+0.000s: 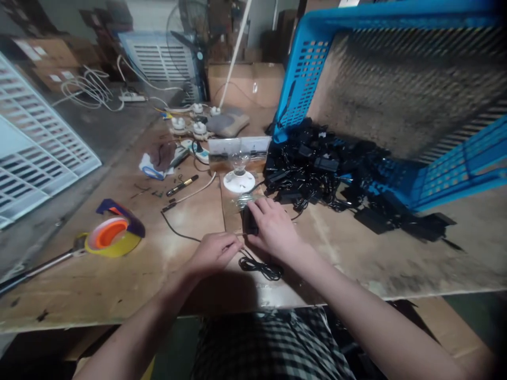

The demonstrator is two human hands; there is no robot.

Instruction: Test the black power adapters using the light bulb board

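Black adapter [249, 220]: sat under the right hand [275, 226], far and right of the left hand [217, 250].
Long axis: ran roughly near to far.
Right grip: closed over the adapter from the right, nearer than the left.
Left grip: pinched a thin cable [176, 230].
Coiled cord [261, 268]: lay near, on the desk [336, 264].
White lamp base [239, 181]: stood just beyond.

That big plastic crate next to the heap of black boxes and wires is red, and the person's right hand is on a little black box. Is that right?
Not quite: the crate is blue, not red, as the head view shows. The rest is right: it is next to the heap of black boxes and wires, and the right hand is on a little black box.
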